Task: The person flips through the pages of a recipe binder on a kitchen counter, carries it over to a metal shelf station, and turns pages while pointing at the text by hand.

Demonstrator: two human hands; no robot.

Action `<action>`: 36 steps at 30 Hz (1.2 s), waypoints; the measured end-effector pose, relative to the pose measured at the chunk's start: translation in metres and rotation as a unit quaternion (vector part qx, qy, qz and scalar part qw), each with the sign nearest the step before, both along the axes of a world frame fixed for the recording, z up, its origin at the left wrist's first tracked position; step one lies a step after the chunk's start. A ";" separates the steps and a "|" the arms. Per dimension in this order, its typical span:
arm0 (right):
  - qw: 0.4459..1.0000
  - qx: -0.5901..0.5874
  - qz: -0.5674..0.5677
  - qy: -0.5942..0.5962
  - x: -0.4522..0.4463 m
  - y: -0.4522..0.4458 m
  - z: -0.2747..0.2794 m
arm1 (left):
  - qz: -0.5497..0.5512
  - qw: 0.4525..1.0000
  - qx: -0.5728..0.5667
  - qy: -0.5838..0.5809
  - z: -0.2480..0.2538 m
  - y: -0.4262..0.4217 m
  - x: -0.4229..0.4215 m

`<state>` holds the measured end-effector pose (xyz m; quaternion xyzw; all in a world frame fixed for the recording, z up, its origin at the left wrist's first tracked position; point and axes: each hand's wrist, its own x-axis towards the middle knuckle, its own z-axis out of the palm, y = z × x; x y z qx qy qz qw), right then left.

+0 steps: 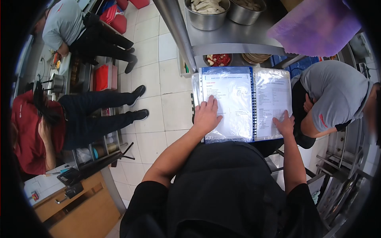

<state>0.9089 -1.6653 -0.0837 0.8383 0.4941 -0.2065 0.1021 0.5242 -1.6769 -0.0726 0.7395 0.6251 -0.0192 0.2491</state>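
Note:
A blue display book (227,70) lies open in front of me, with printed sheets in shiny clear plastic sleeves. A black spiral binding runs down its middle. My left hand (207,115) rests flat on the left page (235,119), its fingertips touching the lines of print. On the lower right of the right page (272,95), my right hand (284,123) lies with its fingers apart, touching the sleeve near the outer edge. Neither hand grasps anything that I can see. Glare on the plastic hides some of the text.
Metal pots (207,18) of pale food stand on a steel shelf (238,39). Below it is a bowl of red and white pieces (218,60). A grey-shirted person (333,95) sits close on the right. Two people, one in a red shirt (39,131), stand at left counters.

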 end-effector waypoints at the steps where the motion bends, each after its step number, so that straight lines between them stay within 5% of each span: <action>1: 1.000 0.001 0.001 -0.001 0.000 0.000 -0.001 | 0.003 1.000 -0.008 0.001 -0.001 0.003 0.000; 36: 1.000 -0.023 -0.003 0.001 0.000 0.002 -0.004 | 0.051 0.995 -0.087 -0.016 -0.017 0.016 -0.001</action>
